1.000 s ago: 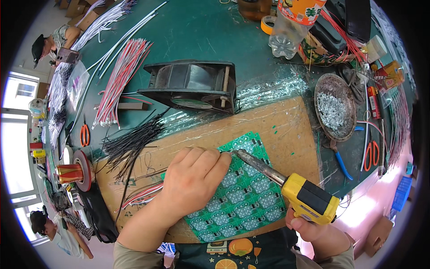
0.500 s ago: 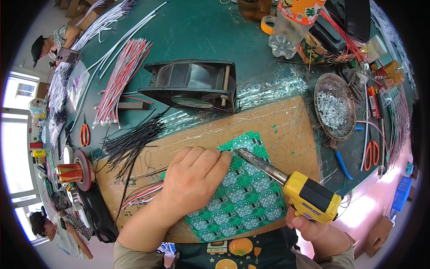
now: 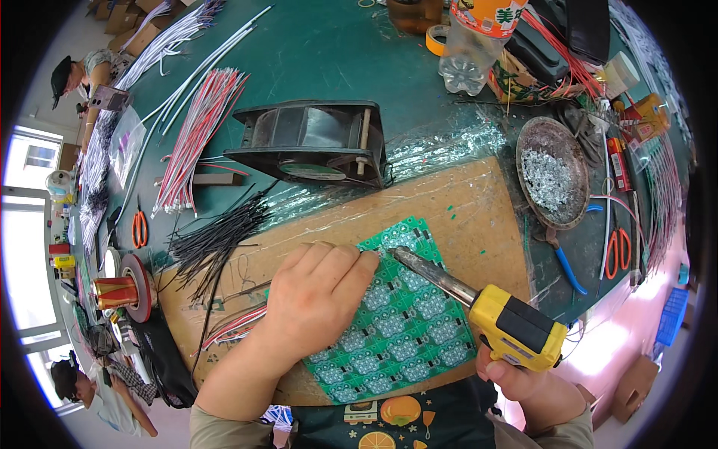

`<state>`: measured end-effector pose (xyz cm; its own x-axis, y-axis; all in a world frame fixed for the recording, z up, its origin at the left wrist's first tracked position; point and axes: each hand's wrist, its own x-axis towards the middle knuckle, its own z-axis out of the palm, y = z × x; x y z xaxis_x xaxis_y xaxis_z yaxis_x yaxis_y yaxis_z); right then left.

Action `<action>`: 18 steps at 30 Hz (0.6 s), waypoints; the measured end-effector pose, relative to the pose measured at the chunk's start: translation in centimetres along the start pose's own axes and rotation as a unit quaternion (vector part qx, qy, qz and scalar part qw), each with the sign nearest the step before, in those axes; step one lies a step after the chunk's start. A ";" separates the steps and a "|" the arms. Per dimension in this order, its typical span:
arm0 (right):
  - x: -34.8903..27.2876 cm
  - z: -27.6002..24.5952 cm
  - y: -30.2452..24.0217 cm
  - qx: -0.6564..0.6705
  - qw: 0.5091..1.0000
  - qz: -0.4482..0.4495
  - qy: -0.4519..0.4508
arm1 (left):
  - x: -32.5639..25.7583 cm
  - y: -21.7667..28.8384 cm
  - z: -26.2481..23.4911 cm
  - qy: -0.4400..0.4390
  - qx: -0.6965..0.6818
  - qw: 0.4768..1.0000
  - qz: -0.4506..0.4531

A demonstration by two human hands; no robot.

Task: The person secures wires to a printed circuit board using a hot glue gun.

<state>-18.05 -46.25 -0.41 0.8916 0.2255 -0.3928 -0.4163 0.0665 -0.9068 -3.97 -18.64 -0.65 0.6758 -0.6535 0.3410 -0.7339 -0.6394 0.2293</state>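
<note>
Brown board (image 3: pixel 479 217) near centre carries the green circuit panel (image 3: pixel 404 329). Left hand (image 3: pixel 314 299) lies flat on the panel, fingers together, possibly pinching a wire. Right hand (image 3: pixel 523 378) is wrapped around the yellow soldering iron (image 3: pixel 486 307), tip touching the panel's far edge.

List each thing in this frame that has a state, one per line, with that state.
left hand: palm down, resting on the green circuit board panel
green circuit board panel: flat on the brown board
right hand: gripping the yellow soldering iron
yellow soldering iron: tilted, tip on the panel by the left fingertips
black fan: lying on its side
metal dish: upright, holding silvery scraps
clear plastic bottle: looks empty
</note>
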 end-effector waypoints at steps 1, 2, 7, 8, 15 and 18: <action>0.1 0.0 0.0 -0.001 1.000 -0.001 -0.001 | 0.1 0.1 0.0 0.014 -0.006 1.000 -0.003; 0.1 0.0 -0.1 -0.001 1.000 -0.001 0.000 | 0.1 0.1 0.0 0.014 -0.006 1.000 -0.003; 0.1 -0.1 1.1 -0.023 0.999 -0.035 0.002 | 0.2 -0.1 0.0 0.018 -0.011 1.000 0.000; 0.1 -0.1 1.1 -0.024 0.999 -0.035 0.003 | 0.2 -0.1 0.0 0.019 -0.012 1.000 0.001; 0.2 0.3 0.3 -0.029 0.999 -0.019 0.018 | 0.2 0.0 -0.1 0.011 -0.003 1.000 0.006; 0.3 0.4 0.0 -0.038 0.999 -0.008 0.030 | -0.1 -0.1 0.0 0.000 0.003 1.000 0.011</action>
<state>-17.84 -45.79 -0.43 0.9081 0.1662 -0.3843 -0.3888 -0.0056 -0.9213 -3.93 -18.50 -0.69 0.6598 -0.6676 0.3450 -0.7480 -0.6275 0.2161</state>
